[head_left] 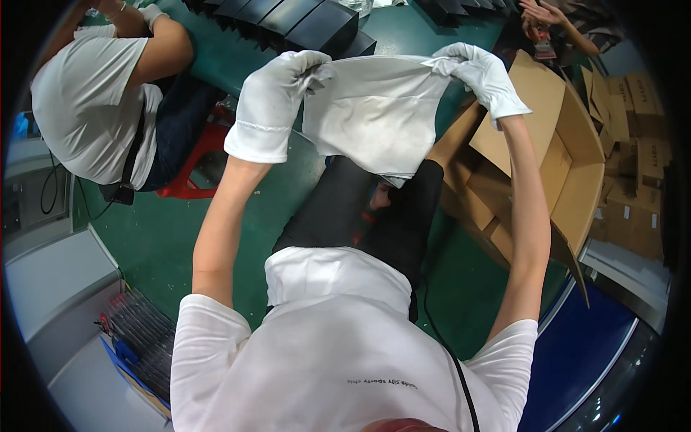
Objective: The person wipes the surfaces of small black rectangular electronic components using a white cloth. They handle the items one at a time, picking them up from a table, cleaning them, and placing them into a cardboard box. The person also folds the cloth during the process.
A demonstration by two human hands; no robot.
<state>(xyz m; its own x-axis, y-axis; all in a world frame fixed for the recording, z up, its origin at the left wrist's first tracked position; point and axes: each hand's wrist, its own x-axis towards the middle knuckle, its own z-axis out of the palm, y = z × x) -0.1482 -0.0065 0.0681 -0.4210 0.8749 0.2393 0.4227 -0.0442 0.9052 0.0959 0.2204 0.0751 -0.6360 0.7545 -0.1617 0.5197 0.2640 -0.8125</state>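
Observation:
A white cloth (374,122) with faint grey smudges hangs spread between my two gloved hands, over my knees. At its upper left corner, my left hand (284,90) pinches the edge, with the thumb and fingers closed on it. My right hand (479,75) grips the upper right corner in the same way, so the top edge is drawn nearly straight. Both hands wear white gloves. Just beyond the cloth, black box-like parts (317,29) stand in a row on the green table (392,32).
An open cardboard box (561,158) stands to my right, with stacked cartons (637,173) behind it. On the left a person in a white shirt (93,108) sits on a red stool (198,169). Another person's hands (543,14) show at the far right. A black cable (443,335) runs beside me.

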